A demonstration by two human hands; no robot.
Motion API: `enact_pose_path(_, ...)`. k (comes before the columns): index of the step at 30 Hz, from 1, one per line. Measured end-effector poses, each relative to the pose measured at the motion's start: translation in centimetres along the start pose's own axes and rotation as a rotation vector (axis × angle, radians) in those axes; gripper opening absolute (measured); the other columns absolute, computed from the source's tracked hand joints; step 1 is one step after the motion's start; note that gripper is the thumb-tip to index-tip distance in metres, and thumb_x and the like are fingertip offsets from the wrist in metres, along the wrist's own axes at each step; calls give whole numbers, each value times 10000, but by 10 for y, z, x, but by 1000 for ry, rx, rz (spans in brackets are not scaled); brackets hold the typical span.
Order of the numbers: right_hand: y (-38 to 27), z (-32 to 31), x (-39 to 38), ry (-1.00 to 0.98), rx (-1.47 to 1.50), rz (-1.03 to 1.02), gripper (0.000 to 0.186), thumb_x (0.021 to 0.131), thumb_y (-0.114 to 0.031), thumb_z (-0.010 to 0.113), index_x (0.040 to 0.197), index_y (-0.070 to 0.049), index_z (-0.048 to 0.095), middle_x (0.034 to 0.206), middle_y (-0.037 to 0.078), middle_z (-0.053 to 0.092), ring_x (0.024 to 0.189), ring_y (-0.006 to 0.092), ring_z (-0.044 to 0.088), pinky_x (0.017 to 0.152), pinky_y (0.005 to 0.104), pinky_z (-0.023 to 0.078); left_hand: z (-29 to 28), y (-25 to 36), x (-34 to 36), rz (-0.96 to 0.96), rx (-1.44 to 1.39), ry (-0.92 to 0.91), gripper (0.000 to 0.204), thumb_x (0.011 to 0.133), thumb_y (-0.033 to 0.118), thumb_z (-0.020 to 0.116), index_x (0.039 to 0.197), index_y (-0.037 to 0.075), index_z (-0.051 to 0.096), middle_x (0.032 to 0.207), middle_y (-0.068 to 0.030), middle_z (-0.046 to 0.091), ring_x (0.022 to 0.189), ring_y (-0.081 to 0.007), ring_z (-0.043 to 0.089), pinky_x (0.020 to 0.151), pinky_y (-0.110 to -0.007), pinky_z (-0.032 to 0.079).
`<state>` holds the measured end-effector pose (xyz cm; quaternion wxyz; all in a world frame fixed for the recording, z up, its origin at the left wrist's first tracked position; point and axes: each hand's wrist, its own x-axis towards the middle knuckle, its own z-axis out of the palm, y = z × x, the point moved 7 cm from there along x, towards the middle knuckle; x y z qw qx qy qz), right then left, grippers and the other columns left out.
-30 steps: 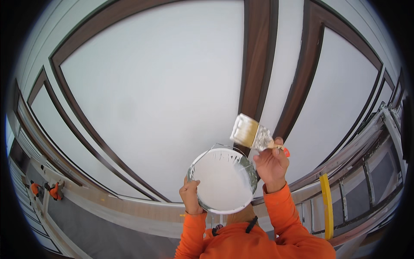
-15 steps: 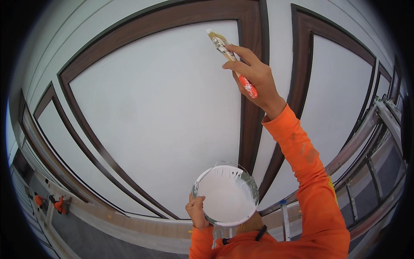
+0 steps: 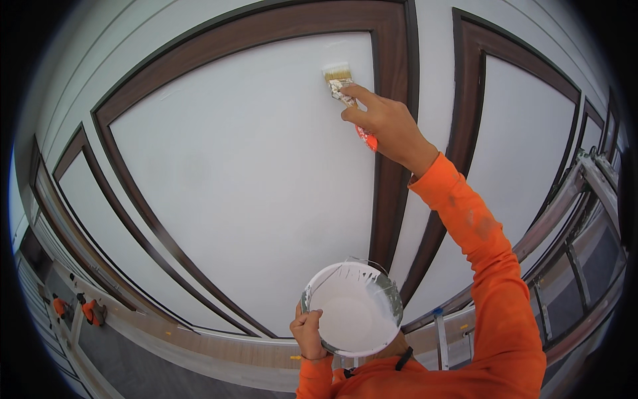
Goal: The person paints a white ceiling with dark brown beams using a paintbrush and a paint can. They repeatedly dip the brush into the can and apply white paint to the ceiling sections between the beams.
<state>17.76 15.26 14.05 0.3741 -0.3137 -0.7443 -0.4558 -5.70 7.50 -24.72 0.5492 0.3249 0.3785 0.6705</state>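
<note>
Raised against a white wall panel [image 3: 246,166], my right hand [image 3: 389,126] is closed round a paintbrush [image 3: 340,85]. The brush has a paint-spattered metal band, a red handle end and pale bristles tipped with white paint. Its tip meets the panel near the upper right corner, beside a wet-looking smear. Lower down, my left hand [image 3: 308,331] grips the rim of a paint bucket [image 3: 389,292], thumb over the edge. White paint coats the bucket's inside, and its wire handle stands up at the far side.
Dark brown wooden moulding [image 3: 392,133] frames the panel, with a second framed panel [image 3: 525,120] to the right. A metal ladder [image 3: 571,193] stands at the right. Two people in orange [image 3: 93,311] are far below at the left, by the grey floor [image 3: 153,362].
My right hand has turned the brush so its flat side shows, and the bristles sit slightly lower and farther right. The bucket has shifted slightly down and right in view.
</note>
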Motion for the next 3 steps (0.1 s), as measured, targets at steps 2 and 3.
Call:
enact_pose_path(2, -1, -5, -1, -16, 7, 1, 185, 788, -7, 709, 911, -98, 605, 1301, 88, 612, 913, 290, 707, 682, 362, 597, 0, -3, 1, 1, 13, 3, 263, 784, -39, 646, 577, -86, 490, 1219, -85, 643, 756, -112, 518, 636, -274, 356)
enact_pose_path(3, -1, -10, 2, -36, -1, 16, 185, 791, -12, 711, 918, -100, 609, 1324, 88, 601, 943, 297, 711, 676, 361, 597, 1, 0, 0, 16, 16, 4, 253, 787, -40, 643, 582, -88, 501, 1246, -86, 644, 758, -112, 523, 636, -273, 355)
